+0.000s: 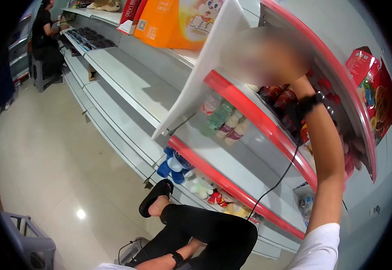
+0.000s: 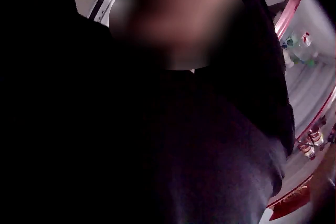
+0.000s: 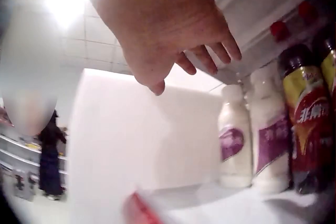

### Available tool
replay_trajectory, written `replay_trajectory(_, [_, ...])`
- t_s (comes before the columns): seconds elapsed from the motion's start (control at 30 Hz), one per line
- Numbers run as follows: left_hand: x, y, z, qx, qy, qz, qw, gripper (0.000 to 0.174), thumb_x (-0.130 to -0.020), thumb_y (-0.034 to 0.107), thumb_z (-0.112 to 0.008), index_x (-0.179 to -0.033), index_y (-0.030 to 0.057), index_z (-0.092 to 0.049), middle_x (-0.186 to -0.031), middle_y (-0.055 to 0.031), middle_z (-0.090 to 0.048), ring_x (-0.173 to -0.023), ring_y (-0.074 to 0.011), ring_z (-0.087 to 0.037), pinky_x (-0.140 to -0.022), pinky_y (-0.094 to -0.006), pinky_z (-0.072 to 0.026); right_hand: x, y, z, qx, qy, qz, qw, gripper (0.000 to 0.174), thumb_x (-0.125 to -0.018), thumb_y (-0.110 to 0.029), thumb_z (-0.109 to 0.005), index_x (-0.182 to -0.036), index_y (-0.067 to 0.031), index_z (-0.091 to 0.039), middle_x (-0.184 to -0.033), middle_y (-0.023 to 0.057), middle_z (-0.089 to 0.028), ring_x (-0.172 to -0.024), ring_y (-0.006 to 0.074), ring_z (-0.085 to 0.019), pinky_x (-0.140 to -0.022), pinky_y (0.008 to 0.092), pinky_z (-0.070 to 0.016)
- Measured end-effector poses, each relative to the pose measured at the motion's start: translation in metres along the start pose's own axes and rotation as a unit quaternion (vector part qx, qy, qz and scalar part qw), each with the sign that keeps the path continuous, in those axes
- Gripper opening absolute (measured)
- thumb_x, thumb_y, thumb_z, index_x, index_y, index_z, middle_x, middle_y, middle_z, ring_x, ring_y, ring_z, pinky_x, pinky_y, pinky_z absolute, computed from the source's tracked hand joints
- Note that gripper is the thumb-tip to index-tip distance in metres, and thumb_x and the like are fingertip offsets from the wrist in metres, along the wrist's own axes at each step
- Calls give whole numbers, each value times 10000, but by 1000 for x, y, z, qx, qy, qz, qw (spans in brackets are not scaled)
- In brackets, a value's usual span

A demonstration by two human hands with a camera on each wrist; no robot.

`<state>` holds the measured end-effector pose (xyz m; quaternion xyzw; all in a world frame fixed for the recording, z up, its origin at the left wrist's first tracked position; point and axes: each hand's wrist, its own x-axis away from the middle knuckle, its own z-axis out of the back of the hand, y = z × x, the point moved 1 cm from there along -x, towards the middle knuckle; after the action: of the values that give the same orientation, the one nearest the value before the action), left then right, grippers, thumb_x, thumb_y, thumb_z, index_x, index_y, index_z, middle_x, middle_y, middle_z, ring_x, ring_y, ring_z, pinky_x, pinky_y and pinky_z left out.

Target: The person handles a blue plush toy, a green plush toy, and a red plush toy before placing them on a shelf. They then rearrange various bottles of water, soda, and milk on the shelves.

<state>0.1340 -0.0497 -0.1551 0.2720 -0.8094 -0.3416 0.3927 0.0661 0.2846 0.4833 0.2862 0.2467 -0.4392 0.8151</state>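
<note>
My right hand (image 3: 173, 29) is raised over the upper red-edged shelf, its fingers extended and nothing between them. Just below its fingertips in the right wrist view stand two white bottles (image 3: 235, 145) with purple labels. Beside them is a dark-capped bottle (image 3: 310, 124) with a red and yellow label, and part of another shows at the frame's edge. In the head view this hand is mostly blurred. My left hand (image 1: 195, 245) lies low between the black-clad legs (image 1: 214, 225); its fingers are hidden there and blurred in the left wrist view.
On the shelf below stand a green bottle (image 1: 218, 119) and white bottles with purple labels (image 1: 235, 132). Plush toys (image 1: 175, 166) sit lower. A black cable (image 1: 277, 182) hangs across the shelves. An orange box (image 1: 173, 24) is at upper left; a seated person (image 1: 45, 45) is farther off.
</note>
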Motion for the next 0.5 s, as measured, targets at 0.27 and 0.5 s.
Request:
replay_trajectory(0.27, [12,3,7,-5,-13,13,1000,675,-845,341,-631,-1363,8,-354,-1402,-93,-382,-1247,-190,-396,-984,-299,-362,-53,42,-51,156,-72,-121,978,586,-860,-583,-437,-1190,-112,-549,-1163,203,-565,-1103,382,-516,-941,445,-406])
replay_trajectory(0.5, [16,3,10,-28,-20,33,999,680,-840,344,-637,-1360,6,-358,-1399,-96,-387,-1248,-185,-397,-985,-297,-362,-53,60,-61,101,-23,-42,994,546,-860,-533,-470,-1067,-38,-573,-1040,224,-606,-991,389,-568,-853,454,-444])
